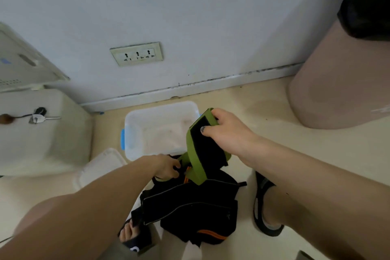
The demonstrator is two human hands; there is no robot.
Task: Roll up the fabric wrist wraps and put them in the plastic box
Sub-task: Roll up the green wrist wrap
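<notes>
A green and black fabric wrist wrap (201,150) hangs stretched between my hands above the floor. My right hand (226,131) grips its upper end, thumb on the black patch, just over the right edge of the plastic box (160,116). My left hand (167,168) pinches the wrap's lower end in front of the box. The box is translucent white with blue clips and looks empty. A pile of black wraps with orange stripes (190,209) lies on the floor below my hands.
The box lid (99,167) lies on the floor to the left. A white cabinet (40,133) stands at left, a pink bin (341,82) at right. The wall with a socket (137,54) is behind. My sandalled feet (266,207) flank the pile.
</notes>
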